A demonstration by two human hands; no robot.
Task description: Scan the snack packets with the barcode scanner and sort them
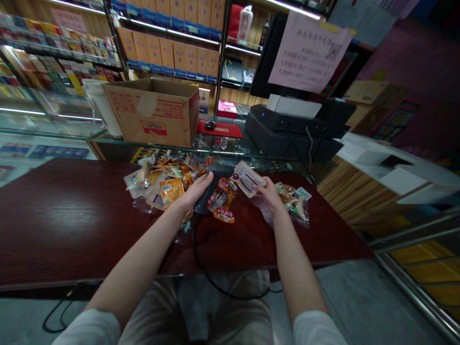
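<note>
My left hand (pixel 197 191) is wrapped round a black barcode scanner (pixel 208 194), whose head points right and whose cable (pixel 196 244) loops down off the table. Between the fingers of my right hand (pixel 268 191) is a pale snack packet (pixel 247 179), tilted, with printing on its face. A red spot of light shows at the packet's left end, close to the scanner's head. Below and between my hands lies an orange-red snack packet (pixel 224 201). A heap of mixed snack packets (pixel 154 177) sits left of the scanner, and more packets (pixel 294 199) in clear plastic lie beyond my right wrist.
Everything lies on a dark red wooden table (pixel 72 215). Behind it, a glass counter carries a cardboard box (pixel 154 115), a mouse (pixel 210 125) on a red mat, and a black till machine (pixel 294 129) with a papered screen (pixel 309 52). Stocked shelves line the back.
</note>
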